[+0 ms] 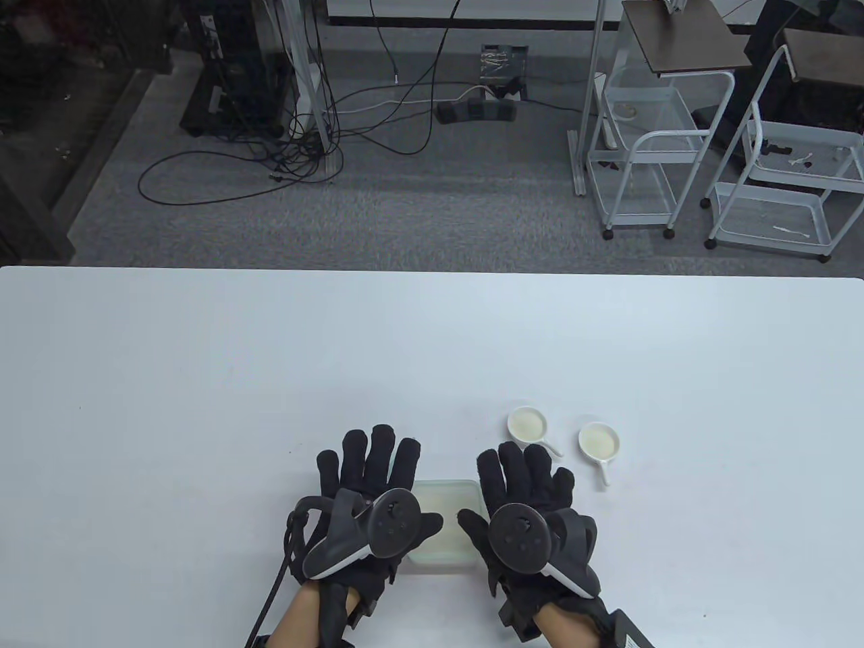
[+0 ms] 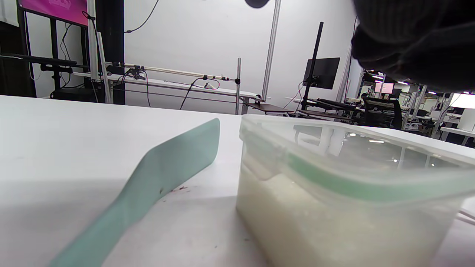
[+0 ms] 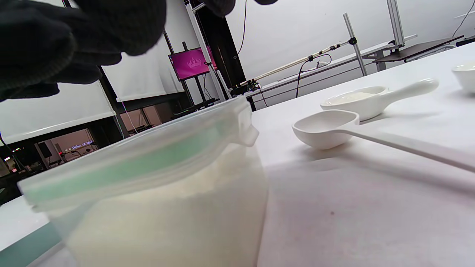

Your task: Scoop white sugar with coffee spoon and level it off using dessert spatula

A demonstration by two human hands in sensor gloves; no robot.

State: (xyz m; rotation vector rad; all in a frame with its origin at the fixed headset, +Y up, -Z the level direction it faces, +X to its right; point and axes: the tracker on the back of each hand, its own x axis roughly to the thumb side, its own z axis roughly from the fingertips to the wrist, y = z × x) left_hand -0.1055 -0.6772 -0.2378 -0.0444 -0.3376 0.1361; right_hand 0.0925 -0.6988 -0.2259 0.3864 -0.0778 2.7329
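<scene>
A clear plastic container (image 1: 447, 516) of white sugar stands near the table's front edge, between my hands. A clear lid with a green seal sits on it (image 2: 334, 185), and it also shows in the right wrist view (image 3: 167, 193). My left hand (image 1: 370, 472) is open with fingers spread, just left of the container. A pale green dessert spatula (image 2: 163, 174) lies flat on the table under it. My right hand (image 1: 525, 482) is open with fingers spread, just right of the container. A white coffee spoon (image 3: 326, 128) lies on the table under it. Neither hand holds anything.
Two small white handled dishes (image 1: 526, 424) (image 1: 599, 441) with a pale filling stand beyond and to the right of my right hand. The nearer dish (image 3: 356, 100) sits just behind the spoon's bowl. The white table (image 1: 270, 378) stretches far and left.
</scene>
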